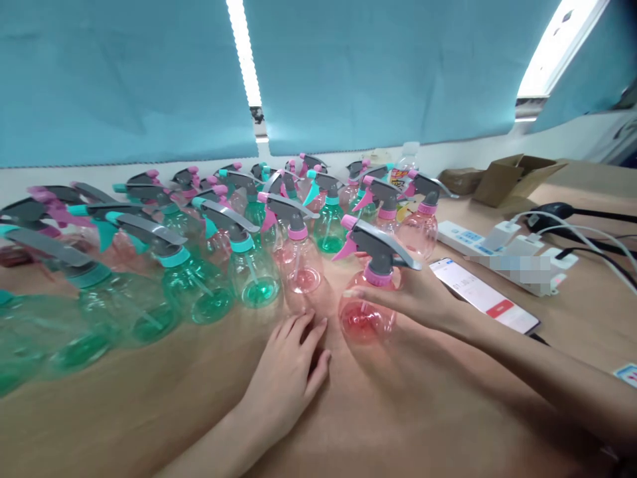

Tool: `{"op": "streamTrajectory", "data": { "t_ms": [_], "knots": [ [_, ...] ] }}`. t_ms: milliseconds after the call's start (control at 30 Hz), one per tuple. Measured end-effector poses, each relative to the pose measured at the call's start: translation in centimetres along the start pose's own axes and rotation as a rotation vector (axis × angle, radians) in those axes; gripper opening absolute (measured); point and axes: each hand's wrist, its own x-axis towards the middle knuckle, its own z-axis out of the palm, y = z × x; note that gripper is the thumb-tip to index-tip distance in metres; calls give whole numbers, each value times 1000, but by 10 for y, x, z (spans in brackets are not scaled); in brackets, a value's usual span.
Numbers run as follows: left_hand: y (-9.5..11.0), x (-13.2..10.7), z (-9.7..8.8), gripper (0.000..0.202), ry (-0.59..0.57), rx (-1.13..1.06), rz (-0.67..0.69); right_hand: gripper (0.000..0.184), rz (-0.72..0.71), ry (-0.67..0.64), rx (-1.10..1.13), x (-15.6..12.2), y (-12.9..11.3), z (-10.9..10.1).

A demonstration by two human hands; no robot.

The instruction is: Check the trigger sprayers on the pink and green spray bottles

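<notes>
My right hand (pixel 425 292) is wrapped round the body of a pink see-through spray bottle (pixel 365 324), which stands upright on the table with a grey and pink trigger head. Palm down on the tabletop, my left hand (pixel 291 365) lies with its fingers stretched out and holds nothing. Just beyond its fingertips is another pink spray bottle (pixel 302 269). A green spray bottle (pixel 255 279) with a turquoise collar stands beside that one, and a second green spray bottle (pixel 196 292) is further left.
Several more pink and green spray bottles crowd the left and back of the wooden table (pixel 199 405). On the right lie a phone (pixel 482 295) and a white power strip (pixel 512 259) with plugged-in cables. Behind them sit an open cardboard box (pixel 512 179) and a clear plastic bottle (pixel 409 159).
</notes>
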Motion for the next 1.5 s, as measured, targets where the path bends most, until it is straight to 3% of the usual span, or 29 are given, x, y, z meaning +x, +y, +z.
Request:
{"op": "streamTrajectory", "data": {
  "t_ms": [133, 300, 700, 1000, 1367, 1500],
  "knots": [
    [0, 1, 0, 36, -14, 15, -4, 65, 27, -18, -29, -17, 1, -11],
    [-1, 0, 0, 35, -2, 16, 10, 47, 76, 53, -125, -29, 2, -15],
    [-1, 0, 1, 34, 14, 5, 2, 61, 90, 116, -190, 23, 23, 7],
    [-1, 0, -1, 34, 8, 7, 2, 49, 116, 88, -222, 49, 23, 10],
    [-3, -1, 3, 34, 19, 41, 11, 52, 87, 91, -289, 58, 30, 21],
    [-4, -2, 3, 34, 31, 50, 24, 53, 67, 106, -270, 49, 25, 10]
  ]
}}
